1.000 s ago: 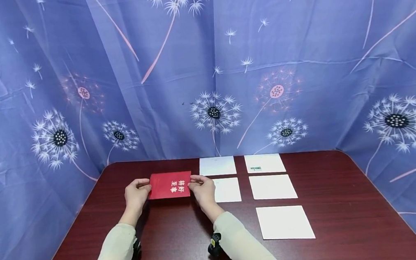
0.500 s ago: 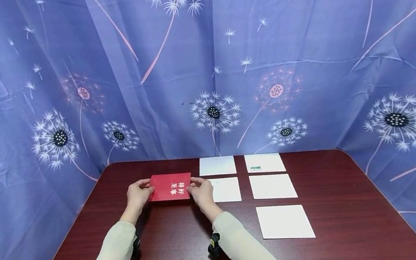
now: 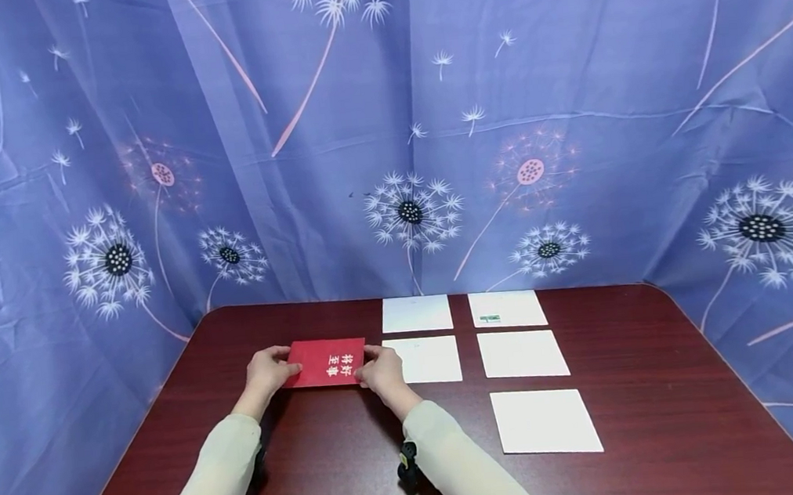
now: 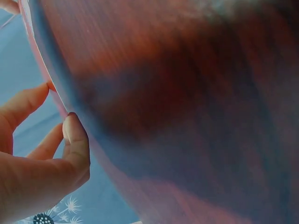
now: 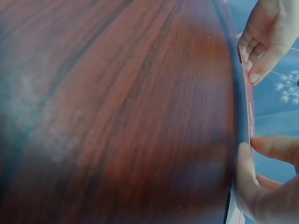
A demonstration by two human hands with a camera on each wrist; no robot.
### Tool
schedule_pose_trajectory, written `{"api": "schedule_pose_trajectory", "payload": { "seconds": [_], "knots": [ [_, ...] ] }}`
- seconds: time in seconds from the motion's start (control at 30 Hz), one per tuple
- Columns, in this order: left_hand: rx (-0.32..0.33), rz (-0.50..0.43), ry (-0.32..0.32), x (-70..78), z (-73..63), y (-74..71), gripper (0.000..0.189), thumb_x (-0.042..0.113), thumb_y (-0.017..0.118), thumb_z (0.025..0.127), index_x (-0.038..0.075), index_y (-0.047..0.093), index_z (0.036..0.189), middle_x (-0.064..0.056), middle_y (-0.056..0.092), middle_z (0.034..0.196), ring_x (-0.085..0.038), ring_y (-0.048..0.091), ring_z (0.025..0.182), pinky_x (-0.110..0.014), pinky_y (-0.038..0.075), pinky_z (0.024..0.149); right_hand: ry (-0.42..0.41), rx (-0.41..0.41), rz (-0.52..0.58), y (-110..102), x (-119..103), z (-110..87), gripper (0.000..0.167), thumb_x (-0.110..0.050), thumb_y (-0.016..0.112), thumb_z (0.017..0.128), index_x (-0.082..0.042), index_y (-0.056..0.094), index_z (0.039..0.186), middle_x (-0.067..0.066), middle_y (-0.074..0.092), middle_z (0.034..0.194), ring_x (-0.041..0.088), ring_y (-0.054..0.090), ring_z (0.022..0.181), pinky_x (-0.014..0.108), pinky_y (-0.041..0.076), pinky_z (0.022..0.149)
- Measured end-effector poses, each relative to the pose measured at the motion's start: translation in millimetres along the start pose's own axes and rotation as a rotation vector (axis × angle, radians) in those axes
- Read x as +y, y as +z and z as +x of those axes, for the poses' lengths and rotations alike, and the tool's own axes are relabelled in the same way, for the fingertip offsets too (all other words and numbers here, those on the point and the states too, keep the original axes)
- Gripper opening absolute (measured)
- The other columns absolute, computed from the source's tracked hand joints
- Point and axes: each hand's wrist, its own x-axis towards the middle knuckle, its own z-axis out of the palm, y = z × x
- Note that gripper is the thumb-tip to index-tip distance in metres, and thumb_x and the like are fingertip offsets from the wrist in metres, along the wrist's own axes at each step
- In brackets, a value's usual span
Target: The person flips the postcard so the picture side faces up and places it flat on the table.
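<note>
Red card [image 3: 313, 362], lettering [image 3: 341, 365] readable only in head view, opposite ends pinched by left-hand grip [image 3: 266, 371] and right-hand grip [image 3: 383, 370].

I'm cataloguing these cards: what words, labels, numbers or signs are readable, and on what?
"好事将至": white characters, turned sideways, on the red card.
Too small to read: anything on the green patch of the back right white card.
Too small: faint marks on the back left white card.
Too small: the yellow patch on the black wrist device.
</note>
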Motion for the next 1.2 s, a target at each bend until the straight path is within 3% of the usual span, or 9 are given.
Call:
{"api": "schedule_pose_trajectory", "payload": {
  "seconds": [0.2,0.47,0.6,0.73,0.93,1.2],
  "knots": [
    [-0.017,0.063,0.011,0.8,4.1,3.0,0.045,0.009,0.076,0.076,-0.008,0.063,0.116,-0.022,0.067,0.093,-0.034,0.058,0.091,-0.046,0.045,0.085,-0.02,0.0,-0.131,0.8,2.4,2.2,0.057,0.013,0.07,0.071,0.009,0.057,0.126,0.006,0.063,0.059,0.005,0.052,0.043,0.021,0.049,0.048],
    [-0.033,0.089,0.01,3.1,2.6,5.6,0.044,0.007,0.075,0.077,-0.009,0.062,0.116,-0.026,0.065,0.103,-0.038,0.054,0.099,-0.047,0.046,0.088,-0.041,0.029,-0.295,3.0,2.6,3.6,0.054,0.008,0.072,0.072,0.007,0.06,0.124,0.004,0.062,0.056,0.008,0.056,0.047,0.021,0.048,0.052],
    [-0.035,0.116,0.015,3.5,2.5,7.5,0.044,0.007,0.074,0.078,-0.01,0.061,0.117,-0.028,0.062,0.11,-0.038,0.054,0.1,-0.047,0.047,0.088,-0.09,0.06,-0.385,2.8,0.0,2.4,0.053,0.005,0.074,0.068,0.007,0.063,0.12,0.013,0.07,0.078,0.019,0.066,0.074,0.027,0.054,0.07],
    [-0.027,0.143,0.021,3.5,3.0,9.3,0.044,0.007,0.075,0.078,-0.009,0.062,0.117,-0.028,0.062,0.111,-0.039,0.055,0.101,-0.047,0.047,0.089,-0.123,0.068,-0.414,3.0,-1.6,0.6,0.052,0.004,0.074,0.067,0.009,0.064,0.117,0.02,0.069,0.106,0.028,0.063,0.102,0.032,0.053,0.081],
    [-0.022,0.167,0.019,5.3,1.9,9.3,0.043,0.007,0.076,0.076,-0.009,0.063,0.114,-0.029,0.061,0.114,-0.04,0.055,0.103,-0.047,0.047,0.09,-0.161,0.044,-0.428,3.0,0.3,1.4,0.051,0.003,0.074,0.068,0.013,0.062,0.116,0.024,0.067,0.106,0.03,0.063,0.099,0.033,0.054,0.079],
    [-0.026,0.172,0.003,5.6,2.8,10.1,0.043,0.008,0.076,0.078,-0.008,0.062,0.116,-0.028,0.061,0.115,-0.04,0.054,0.104,-0.048,0.047,0.09,-0.151,0.026,-0.496,0.5,-1.7,4.5,0.053,0.002,0.079,0.066,0.01,0.063,0.117,0.023,0.067,0.108,0.03,0.064,0.098,0.033,0.054,0.08]
  ]
}}
